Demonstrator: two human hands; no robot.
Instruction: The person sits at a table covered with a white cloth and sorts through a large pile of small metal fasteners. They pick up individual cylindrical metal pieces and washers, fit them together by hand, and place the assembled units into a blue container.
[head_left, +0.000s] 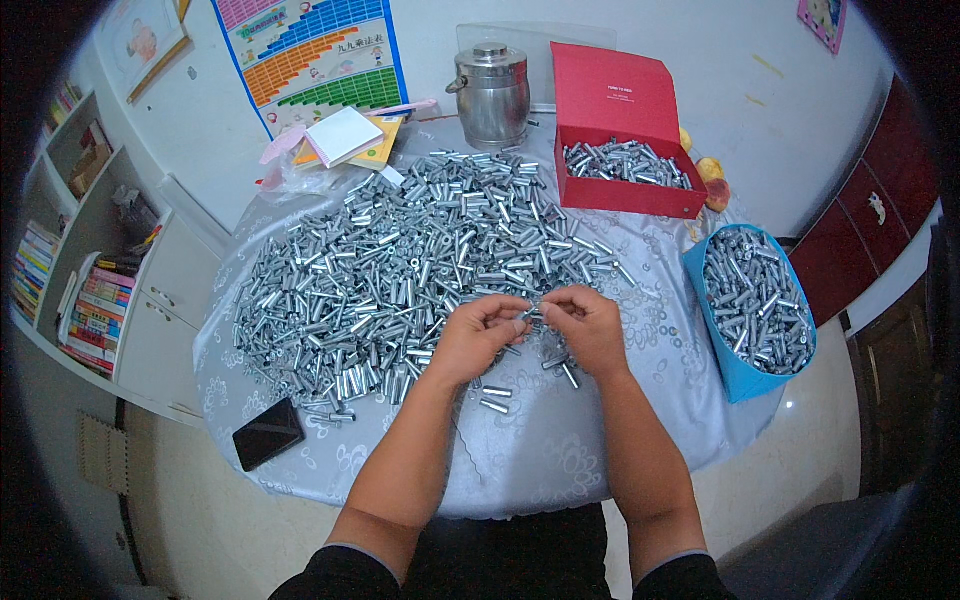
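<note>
- Round table (560,470) under a pale grey patterned cloth, set against a white wall with a coloured chart; shelves of books off to the far left.
- Far left on the cloth: a black phone (268,434) lying flat near the table's edge, well apart from both hands.
- Spread across the middle: a wide heap of small silvery metal sleeves (400,270), reaching right up to the knuckles.
- Left hand (478,335) raised just above the near edge of the heap, fingers curled and pinching one end of a small metal piece (533,313).
- That piece held between the two hands, long axis seemingly left to right, though mostly hidden by fingertips; both hands equally near, one at either end.
- Right hand (588,325) meeting it from the other side, fingers pressed together on the opposite end.
- Loose sleeves (495,398) lying just below the hands.
- Behind: steel lidded pot (492,95), open red box (625,185) of sleeves.
- Far right: blue tub (752,312) filled with more.
</note>
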